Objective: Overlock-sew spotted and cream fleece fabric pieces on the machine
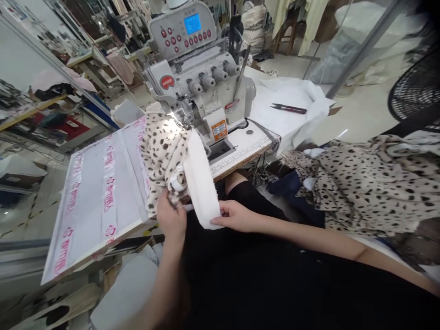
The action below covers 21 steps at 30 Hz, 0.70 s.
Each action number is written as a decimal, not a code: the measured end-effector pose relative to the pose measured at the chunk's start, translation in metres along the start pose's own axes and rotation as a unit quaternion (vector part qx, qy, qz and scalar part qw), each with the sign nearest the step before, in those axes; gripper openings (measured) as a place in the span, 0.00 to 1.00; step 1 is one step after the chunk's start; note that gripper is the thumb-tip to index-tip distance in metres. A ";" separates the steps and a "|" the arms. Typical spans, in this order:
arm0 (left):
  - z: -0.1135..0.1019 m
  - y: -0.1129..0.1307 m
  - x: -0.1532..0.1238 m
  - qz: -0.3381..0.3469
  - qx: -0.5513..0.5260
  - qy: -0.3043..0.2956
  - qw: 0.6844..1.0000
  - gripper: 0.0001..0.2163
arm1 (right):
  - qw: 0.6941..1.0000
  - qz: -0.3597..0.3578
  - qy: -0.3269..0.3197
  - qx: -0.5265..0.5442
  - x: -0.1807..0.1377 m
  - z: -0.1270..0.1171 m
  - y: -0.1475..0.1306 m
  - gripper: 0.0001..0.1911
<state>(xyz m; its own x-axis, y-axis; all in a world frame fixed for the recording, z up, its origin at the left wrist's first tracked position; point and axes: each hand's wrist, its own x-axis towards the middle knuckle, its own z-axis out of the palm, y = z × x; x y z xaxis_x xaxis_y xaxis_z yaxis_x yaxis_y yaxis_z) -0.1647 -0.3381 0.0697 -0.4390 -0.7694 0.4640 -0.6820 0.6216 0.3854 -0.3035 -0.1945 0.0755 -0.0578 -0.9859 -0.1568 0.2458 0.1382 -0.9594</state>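
head view: spotted fleece point(164, 156), white band point(200, 183)

- I watch through one camera worn on the person's head.
- It faces forward and down, over the left hand point(172, 217) and right hand point(233, 216).
- It sits close above them, with the overlocker point(199, 87) just ahead.
- Its view reaches past that to the floor point(357, 114).

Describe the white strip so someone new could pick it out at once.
Find the overlock sewing machine, then the spotted fabric at its front. The strip is the fuzzy white band along that fabric, its lower end in the right hand; unlike that fabric, it is plain.
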 end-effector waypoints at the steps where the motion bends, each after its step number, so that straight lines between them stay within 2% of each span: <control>1: -0.005 -0.003 0.003 -0.011 -0.011 0.003 1.000 0.19 | 1.000 0.003 0.004 -0.006 -0.002 -0.001 0.000 0.18; 5: -0.049 -0.001 0.006 -0.023 -0.029 0.058 0.998 0.12 | 0.999 0.009 0.015 -0.031 -0.012 -0.003 -0.002 0.15; 7: -0.075 0.014 0.002 -0.001 -0.018 0.037 0.999 0.08 | 0.999 0.000 0.019 -0.045 -0.017 -0.001 -0.006 0.14; 10: -0.097 0.044 -0.011 0.160 -0.003 -0.049 0.986 0.07 | 0.998 -0.034 0.025 -0.042 -0.023 0.006 -0.020 0.13; 11: -0.098 0.053 -0.014 0.205 -0.002 -0.058 0.977 0.07 | 0.997 -0.050 0.029 -0.044 -0.025 0.009 -0.026 0.13; 13: -0.093 0.067 -0.020 0.242 -0.010 -0.053 0.969 0.07 | 0.993 -0.087 0.036 -0.078 -0.029 0.012 -0.039 0.10; 15: -0.086 0.074 -0.022 0.236 -0.037 -0.067 0.969 0.07 | 0.981 -0.119 0.044 -0.147 -0.033 0.013 -0.050 0.09; 17: -0.082 0.078 -0.022 0.208 -0.087 -0.095 0.969 0.06 | 0.968 -0.141 0.050 -0.201 -0.035 0.013 -0.055 0.13; 19: -0.083 0.079 -0.022 0.136 -0.143 -0.121 0.973 0.05 | 0.963 -0.150 0.052 -0.220 -0.036 0.013 -0.055 0.14; 21: -0.086 0.081 -0.023 0.027 -0.202 -0.153 0.967 0.05 | 0.962 -0.150 0.049 -0.221 -0.036 0.012 -0.053 0.14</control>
<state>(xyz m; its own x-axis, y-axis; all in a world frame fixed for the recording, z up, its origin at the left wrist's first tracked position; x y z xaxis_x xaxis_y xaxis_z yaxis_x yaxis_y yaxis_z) -0.1593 -0.2575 0.1588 -0.6620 -0.7037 0.2579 -0.3960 0.6206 0.6768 -0.3024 -0.1672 0.1348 -0.1576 -0.9773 0.1418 -0.2303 -0.1032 -0.9676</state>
